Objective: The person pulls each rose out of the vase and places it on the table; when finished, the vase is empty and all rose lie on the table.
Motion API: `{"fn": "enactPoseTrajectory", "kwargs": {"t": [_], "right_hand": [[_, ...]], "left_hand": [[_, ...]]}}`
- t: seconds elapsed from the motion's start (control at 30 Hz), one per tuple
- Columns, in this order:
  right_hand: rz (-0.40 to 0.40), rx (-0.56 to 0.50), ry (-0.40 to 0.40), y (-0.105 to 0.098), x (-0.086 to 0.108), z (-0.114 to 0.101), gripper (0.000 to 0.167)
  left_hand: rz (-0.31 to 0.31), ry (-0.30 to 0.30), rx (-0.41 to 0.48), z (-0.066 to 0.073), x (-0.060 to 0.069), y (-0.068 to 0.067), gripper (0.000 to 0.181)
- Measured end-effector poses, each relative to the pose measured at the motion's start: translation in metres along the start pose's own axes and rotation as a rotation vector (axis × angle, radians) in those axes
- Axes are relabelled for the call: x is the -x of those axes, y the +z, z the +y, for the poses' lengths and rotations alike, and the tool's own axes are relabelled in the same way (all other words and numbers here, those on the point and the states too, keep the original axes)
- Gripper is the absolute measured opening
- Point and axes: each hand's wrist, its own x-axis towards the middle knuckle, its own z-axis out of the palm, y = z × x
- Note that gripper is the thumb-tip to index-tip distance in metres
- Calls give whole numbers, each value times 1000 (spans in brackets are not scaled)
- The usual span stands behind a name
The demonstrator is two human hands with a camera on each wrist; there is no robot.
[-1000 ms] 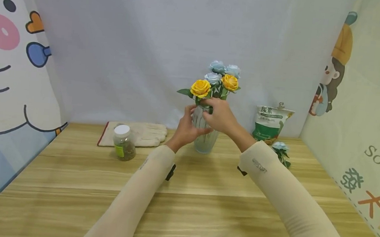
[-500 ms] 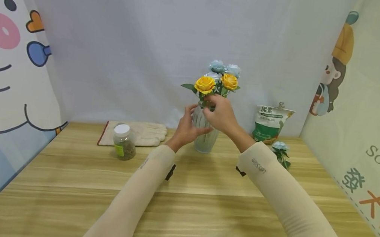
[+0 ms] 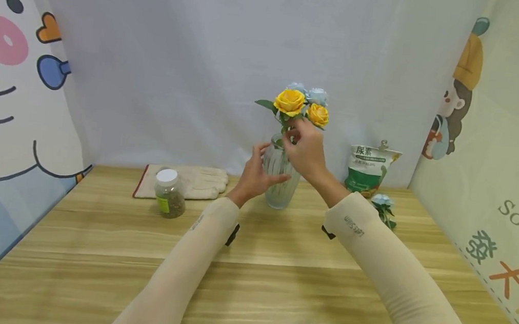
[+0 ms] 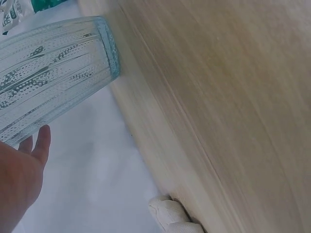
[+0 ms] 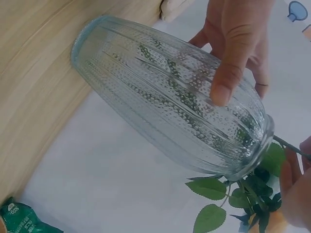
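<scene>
A clear ribbed glass vase [image 3: 281,195] stands upright at the back of the table, with stems visible through its wall in the right wrist view. My left hand [image 3: 256,176] grips its side, thumb across the front [image 5: 228,77]. Just above the vase's mouth, my right hand [image 3: 308,148] pinches the green stem [image 5: 289,145] of a yellow rose [image 3: 290,103]. Behind and beside that rose are another yellow rose [image 3: 317,115] and pale blue roses [image 3: 317,96]. The right fingertips are partly hidden.
To the left, a white-lidded jar [image 3: 169,198] stands before cream work gloves [image 3: 202,183]. On the right are a clipped green-and-white bag [image 3: 367,169] and a loose pale blue rose [image 3: 383,206]. A white cloth [image 3: 193,74] hangs behind the table.
The front yellow rose has risen and shifted right, now covering one of the blue roses. My right hand has moved slightly up with its stem; the left hand has stayed on the vase.
</scene>
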Motion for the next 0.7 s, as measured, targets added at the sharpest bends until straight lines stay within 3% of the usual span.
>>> {"fn": "enactPoseTrajectory", "kwargs": {"t": [0.43, 0.7], "right_hand": [[214, -11, -224, -28, -13, -15, 13], [395, -56, -266, -58, -17, -35, 13]], "left_hand": [[-5, -12, 33, 2, 1, 0, 96], [-9, -32, 38, 4, 3, 0, 97]]}}
